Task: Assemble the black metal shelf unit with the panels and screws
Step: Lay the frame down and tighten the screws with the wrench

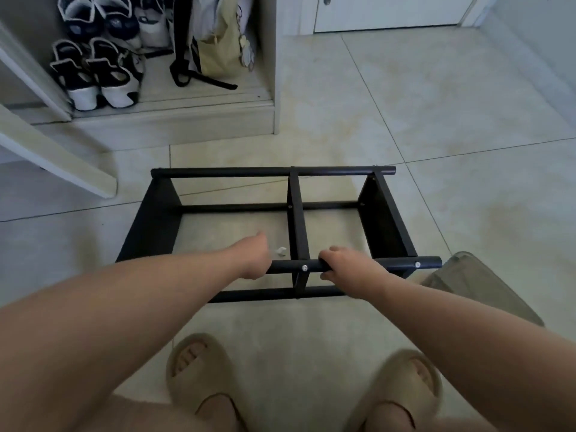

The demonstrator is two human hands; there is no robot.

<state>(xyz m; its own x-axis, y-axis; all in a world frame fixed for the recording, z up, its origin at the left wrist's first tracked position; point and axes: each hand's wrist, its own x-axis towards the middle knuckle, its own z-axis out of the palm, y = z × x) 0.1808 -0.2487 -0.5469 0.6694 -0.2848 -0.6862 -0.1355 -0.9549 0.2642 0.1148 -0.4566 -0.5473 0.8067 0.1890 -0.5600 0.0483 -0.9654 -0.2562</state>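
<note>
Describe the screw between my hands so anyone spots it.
Find the black metal shelf frame on the tiled floor. On its nearest top bar, a silver screw head sits between left hand and right hand, at the middle divider. Its twin lies farther right.

A frame (249,173) lies on the floor (405,104) just beyond a person's slippers (199,369), both hands on its near bar (293,267): the left hand (252,260) grips left of the middle panel (297,219), the right hand (346,265) just right of it, a screw (304,267) between them. A small part (281,251) sits on the floor inside the frame, between left hand and panel, and a bin (480,282) stands just right of the frame. Behind, to the left, shoes (96,76) sit in a cabinet (187,116) with a bag (221,48) to their right.
</note>
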